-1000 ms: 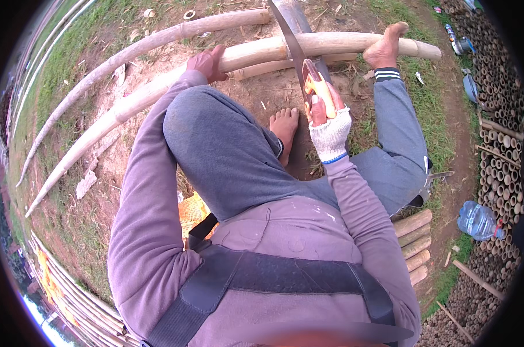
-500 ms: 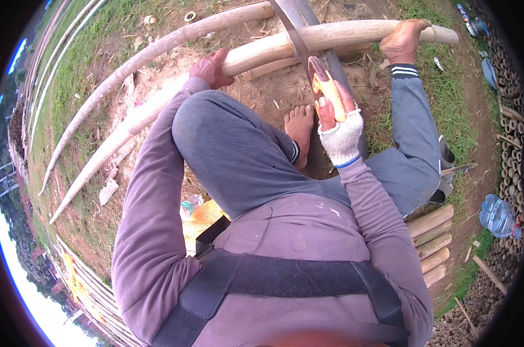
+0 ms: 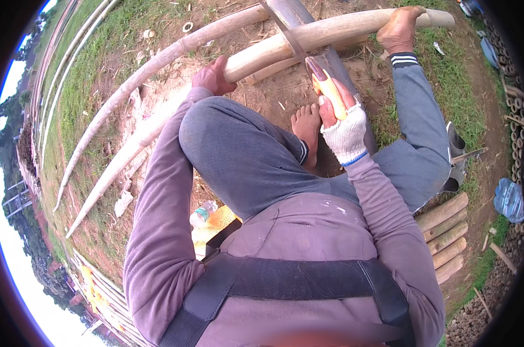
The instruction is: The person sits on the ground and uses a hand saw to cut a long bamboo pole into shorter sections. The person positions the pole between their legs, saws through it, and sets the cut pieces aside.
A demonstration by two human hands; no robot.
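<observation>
With the left hand (image 3: 214, 77) clamped on the bamboo pole (image 3: 325, 31) and the right hand (image 3: 346, 128) clamped round the handsaw (image 3: 331, 92), its blade (image 3: 294, 42) crossing the pole just ahead (a bare foot (image 3: 398, 30) presses farther right), straight strokes should serve best.

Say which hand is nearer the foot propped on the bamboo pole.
Right. The right hand, closed on the saw handle, is below and left of the foot in view; the left hand, on the bamboo pole, is farther left.

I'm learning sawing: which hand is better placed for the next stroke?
Probably the right hand: it grips the orange-handled metal saw, while the left hand rests on the pale, round bamboo pole.
</observation>
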